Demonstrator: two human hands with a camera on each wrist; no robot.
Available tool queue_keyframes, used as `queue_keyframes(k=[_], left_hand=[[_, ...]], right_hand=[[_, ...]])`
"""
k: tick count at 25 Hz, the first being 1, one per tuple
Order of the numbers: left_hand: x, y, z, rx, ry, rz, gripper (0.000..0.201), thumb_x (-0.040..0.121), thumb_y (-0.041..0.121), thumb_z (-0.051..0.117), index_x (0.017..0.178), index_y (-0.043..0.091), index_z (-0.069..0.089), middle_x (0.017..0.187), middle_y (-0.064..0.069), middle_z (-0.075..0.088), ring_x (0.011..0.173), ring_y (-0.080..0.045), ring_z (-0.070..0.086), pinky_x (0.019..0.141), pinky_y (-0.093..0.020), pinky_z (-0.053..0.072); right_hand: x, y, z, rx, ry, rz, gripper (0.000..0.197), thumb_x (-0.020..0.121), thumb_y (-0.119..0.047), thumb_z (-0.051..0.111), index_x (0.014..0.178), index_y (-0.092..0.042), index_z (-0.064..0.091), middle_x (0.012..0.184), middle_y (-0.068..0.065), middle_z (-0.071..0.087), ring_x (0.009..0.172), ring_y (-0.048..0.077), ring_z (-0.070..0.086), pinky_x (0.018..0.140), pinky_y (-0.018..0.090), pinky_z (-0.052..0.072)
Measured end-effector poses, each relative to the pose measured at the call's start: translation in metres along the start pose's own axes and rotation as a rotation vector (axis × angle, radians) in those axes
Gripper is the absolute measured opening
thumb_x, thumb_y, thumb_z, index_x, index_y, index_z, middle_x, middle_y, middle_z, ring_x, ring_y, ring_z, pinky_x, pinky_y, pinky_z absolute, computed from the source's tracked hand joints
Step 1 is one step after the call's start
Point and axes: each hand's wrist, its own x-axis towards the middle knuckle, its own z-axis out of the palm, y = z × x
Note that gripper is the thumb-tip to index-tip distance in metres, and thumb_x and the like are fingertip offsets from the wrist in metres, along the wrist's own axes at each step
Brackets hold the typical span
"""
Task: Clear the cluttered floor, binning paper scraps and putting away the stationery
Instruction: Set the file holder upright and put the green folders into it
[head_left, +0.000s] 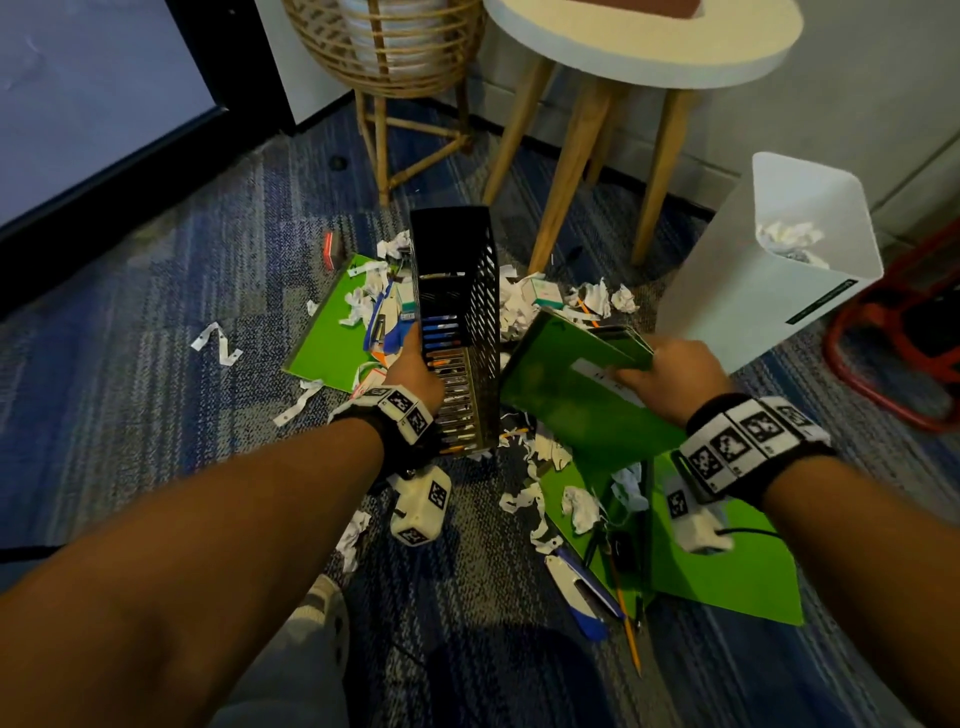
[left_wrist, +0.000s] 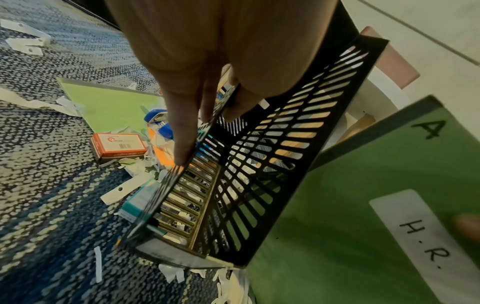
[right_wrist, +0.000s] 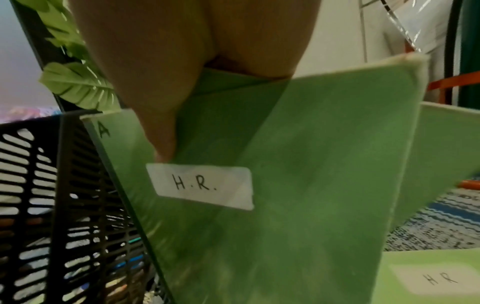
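A black slotted file holder (head_left: 457, 312) stands upright on the carpet, and my left hand (head_left: 413, 366) pinches its left wall (left_wrist: 197, 148) between thumb and fingers. My right hand (head_left: 670, 376) grips a green folder (head_left: 571, 384) labelled "H.R." (right_wrist: 202, 186) and holds it tilted just right of the holder (right_wrist: 39, 205). Two more green folders lie flat on the floor, one left of the holder (head_left: 337, 322) and one under my right wrist (head_left: 727, 571). Crumpled paper scraps (head_left: 582, 506) are scattered around them.
A white bin (head_left: 774, 270) with crumpled paper inside stands at the right. A blue stapler (head_left: 584, 592), a pencil (head_left: 628, 629) and small boxes (left_wrist: 118, 145) lie on the carpet. A round white side table (head_left: 644, 39), a rattan stand (head_left: 384, 52) and a red frame (head_left: 898, 353) border the area.
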Motion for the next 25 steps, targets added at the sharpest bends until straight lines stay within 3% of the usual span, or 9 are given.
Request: queue_keyframes(k=[4, 8, 12, 14, 16, 19, 21, 23, 25], left_hand=[[0.004, 0.0, 0.003, 0.042, -0.011, -0.021, 0.074, 0.09, -0.002, 0.05, 0.151, 0.026, 0.019, 0.11, -0.004, 0.055, 0.094, -0.028, 0.058, 0.08, -0.036, 0.048], [-0.002, 0.011, -0.002, 0.089, -0.012, -0.063, 0.073, 0.091, -0.001, 0.048, 0.152, 0.019, 0.013, 0.12, -0.016, 0.054, 0.109, -0.03, 0.055, 0.083, -0.03, 0.036], [-0.006, 0.019, 0.001, 0.105, -0.019, -0.107, 0.073, 0.091, 0.001, 0.049, 0.152, 0.017, 0.012, 0.133, -0.021, 0.052, 0.118, -0.038, 0.054, 0.094, -0.038, 0.042], [0.002, 0.019, 0.007, 0.086, -0.03, -0.098, 0.077, 0.089, 0.007, 0.054, 0.152, 0.021, 0.011, 0.132, -0.015, 0.053, 0.113, -0.035, 0.056, 0.096, -0.04, 0.046], [0.015, 0.009, 0.017, 0.054, -0.016, -0.069, 0.081, 0.086, 0.013, 0.06, 0.151, 0.027, 0.013, 0.128, -0.013, 0.058, 0.104, -0.032, 0.06, 0.091, -0.046, 0.05], [0.011, 0.018, 0.01, 0.102, -0.024, -0.093, 0.084, 0.086, 0.003, 0.055, 0.152, 0.024, 0.008, 0.116, -0.015, 0.06, 0.085, -0.032, 0.061, 0.066, -0.037, 0.05], [0.004, 0.026, 0.003, 0.137, -0.046, -0.126, 0.084, 0.088, 0.001, 0.05, 0.153, 0.023, 0.002, 0.111, -0.019, 0.058, 0.079, -0.034, 0.059, 0.06, -0.039, 0.045], [0.004, 0.028, -0.002, 0.11, -0.051, -0.156, 0.083, 0.09, 0.002, 0.048, 0.153, 0.024, 0.0, 0.124, -0.021, 0.055, 0.092, -0.039, 0.062, 0.068, -0.044, 0.048], [0.006, 0.028, -0.002, 0.087, -0.054, -0.191, 0.075, 0.095, 0.006, 0.043, 0.153, 0.025, -0.002, 0.133, -0.022, 0.05, 0.095, -0.038, 0.062, 0.061, -0.033, 0.044]], right_hand=[[-0.002, -0.005, -0.023, -0.024, 0.039, 0.038, 0.022, 0.091, -0.018, 0.063, 0.107, -0.003, 0.06, 0.087, 0.014, 0.06, 0.086, 0.032, 0.056, 0.07, 0.034, 0.039], [-0.008, -0.016, -0.092, 0.025, -0.041, -0.067, 0.033, 0.085, -0.012, 0.07, 0.109, -0.026, 0.054, 0.094, 0.0, 0.055, 0.087, 0.018, 0.049, 0.077, 0.028, 0.038], [-0.025, -0.024, -0.141, 0.037, -0.068, -0.163, 0.042, 0.078, -0.024, 0.076, 0.104, -0.038, 0.046, 0.099, -0.006, 0.059, 0.09, 0.02, 0.056, 0.081, 0.035, 0.046], [-0.032, -0.029, -0.154, 0.062, -0.01, -0.18, 0.051, 0.064, -0.048, 0.079, 0.103, -0.041, 0.046, 0.104, -0.004, 0.063, 0.093, 0.023, 0.061, 0.085, 0.044, 0.05], [-0.036, -0.021, -0.163, 0.112, 0.041, -0.204, 0.067, 0.043, -0.074, 0.072, 0.1, -0.051, 0.045, 0.104, -0.003, 0.066, 0.094, 0.024, 0.065, 0.085, 0.053, 0.052], [-0.053, -0.021, -0.171, 0.27, 0.066, -0.192, 0.061, 0.045, -0.059, 0.08, 0.093, -0.064, 0.043, 0.098, -0.021, 0.068, 0.086, 0.008, 0.069, 0.082, 0.045, 0.053], [-0.048, -0.004, -0.179, 0.278, 0.099, -0.231, 0.069, 0.05, -0.043, 0.085, 0.104, -0.062, 0.046, 0.1, -0.029, 0.066, 0.087, -0.001, 0.068, 0.08, 0.036, 0.052], [-0.043, 0.019, -0.19, 0.254, 0.148, -0.261, 0.085, 0.048, -0.052, 0.09, 0.122, -0.049, 0.049, 0.109, -0.016, 0.069, 0.093, 0.008, 0.07, 0.081, 0.043, 0.055], [-0.046, 0.012, -0.184, 0.323, 0.186, -0.291, 0.08, 0.05, -0.048, 0.09, 0.121, -0.043, 0.054, 0.108, -0.015, 0.07, 0.094, 0.007, 0.07, 0.08, 0.036, 0.058]])
